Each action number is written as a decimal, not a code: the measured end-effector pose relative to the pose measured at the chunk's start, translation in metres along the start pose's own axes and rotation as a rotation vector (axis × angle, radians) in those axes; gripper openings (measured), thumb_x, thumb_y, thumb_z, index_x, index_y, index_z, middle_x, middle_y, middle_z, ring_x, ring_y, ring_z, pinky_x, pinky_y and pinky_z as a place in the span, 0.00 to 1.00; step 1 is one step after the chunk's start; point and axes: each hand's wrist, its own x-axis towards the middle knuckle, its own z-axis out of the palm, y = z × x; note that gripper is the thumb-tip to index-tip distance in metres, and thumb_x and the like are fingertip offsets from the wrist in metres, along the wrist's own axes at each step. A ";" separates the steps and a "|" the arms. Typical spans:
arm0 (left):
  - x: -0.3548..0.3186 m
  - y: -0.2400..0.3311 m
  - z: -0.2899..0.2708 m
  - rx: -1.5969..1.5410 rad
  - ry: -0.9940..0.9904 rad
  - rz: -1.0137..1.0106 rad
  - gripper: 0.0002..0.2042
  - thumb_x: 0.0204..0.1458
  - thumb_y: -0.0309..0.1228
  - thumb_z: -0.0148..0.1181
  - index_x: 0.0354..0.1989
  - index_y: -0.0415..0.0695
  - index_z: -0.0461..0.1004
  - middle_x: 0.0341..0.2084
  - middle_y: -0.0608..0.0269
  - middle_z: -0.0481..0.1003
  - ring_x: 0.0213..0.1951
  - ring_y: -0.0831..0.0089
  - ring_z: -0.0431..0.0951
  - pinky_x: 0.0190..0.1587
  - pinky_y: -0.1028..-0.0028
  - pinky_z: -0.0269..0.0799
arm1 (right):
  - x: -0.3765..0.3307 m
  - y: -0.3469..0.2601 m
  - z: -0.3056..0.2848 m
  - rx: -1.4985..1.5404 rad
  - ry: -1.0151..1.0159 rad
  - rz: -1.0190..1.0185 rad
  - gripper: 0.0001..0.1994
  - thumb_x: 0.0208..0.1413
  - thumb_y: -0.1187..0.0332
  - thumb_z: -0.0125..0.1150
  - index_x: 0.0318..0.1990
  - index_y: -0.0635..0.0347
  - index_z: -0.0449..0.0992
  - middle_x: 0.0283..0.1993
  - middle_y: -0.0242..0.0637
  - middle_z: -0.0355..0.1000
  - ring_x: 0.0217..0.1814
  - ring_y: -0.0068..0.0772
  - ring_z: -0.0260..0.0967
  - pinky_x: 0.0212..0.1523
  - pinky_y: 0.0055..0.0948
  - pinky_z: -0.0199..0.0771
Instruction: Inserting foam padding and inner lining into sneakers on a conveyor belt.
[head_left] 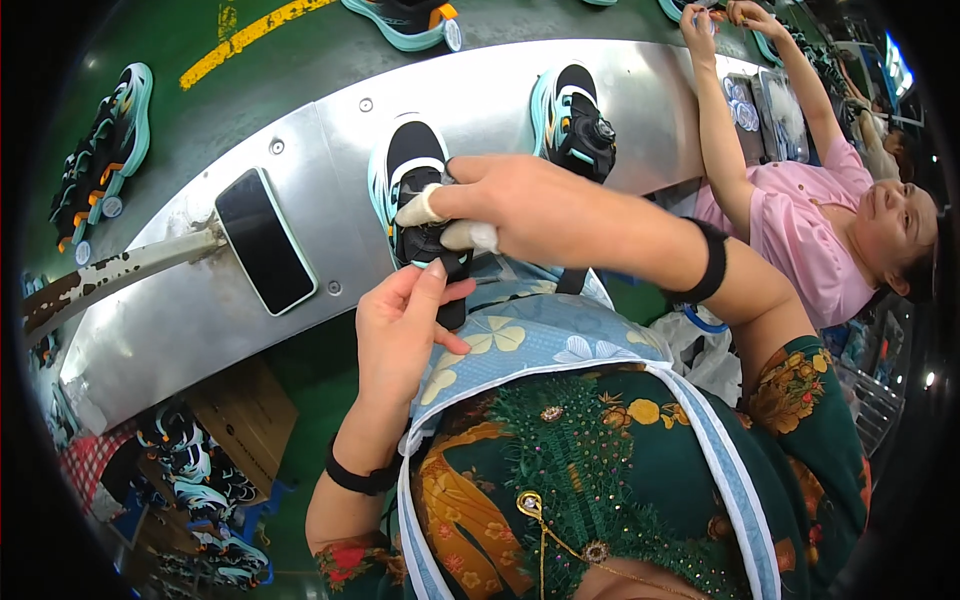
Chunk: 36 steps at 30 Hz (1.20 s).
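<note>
A black, white and mint sneaker (413, 148) lies on the metal bench in front of me, its toe pointing away. My left hand (398, 325) pinches the heel end of this sneaker between thumb and fingers. Over the sneaker's middle, my right hand (510, 210) grips the upper with bent fingers; pale covers sit on at least two of its digits. Both hands hide much of the lacing and the heel opening. To the right stands a second sneaker (575, 120) of the same colours, with a round dark dial on it.
A phone (265, 240) lies left on the bench (330, 150), beside a worn metal bar (130, 265). More sneakers (110, 150) stand beyond the bench. A cardboard box (240, 420) and piled shoes (200, 480) are below left. A co-worker in pink (810, 230) works at right.
</note>
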 end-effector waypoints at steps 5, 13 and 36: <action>0.001 -0.002 0.004 0.146 0.010 -0.010 0.15 0.59 0.35 0.50 0.36 0.32 0.75 0.31 0.53 0.79 0.12 0.79 0.71 0.15 0.82 0.67 | -0.002 -0.004 0.014 -0.300 0.129 0.064 0.12 0.51 0.66 0.59 0.43 0.56 0.73 0.29 0.39 0.66 0.36 0.45 0.68 0.35 0.38 0.68; 0.003 -0.001 0.006 0.210 0.000 -0.019 0.15 0.60 0.34 0.49 0.35 0.33 0.75 0.30 0.54 0.80 0.11 0.80 0.70 0.13 0.81 0.65 | -0.007 0.006 0.031 -0.283 0.321 -0.058 0.13 0.45 0.64 0.64 0.37 0.57 0.72 0.25 0.36 0.64 0.31 0.44 0.66 0.35 0.36 0.64; 0.010 0.001 0.004 0.154 -0.067 -0.048 0.16 0.61 0.35 0.46 0.37 0.32 0.73 0.33 0.48 0.78 0.14 0.78 0.72 0.14 0.82 0.67 | 0.000 0.021 0.029 -0.200 0.374 -0.119 0.12 0.44 0.64 0.66 0.37 0.55 0.74 0.26 0.32 0.65 0.34 0.38 0.66 0.42 0.33 0.61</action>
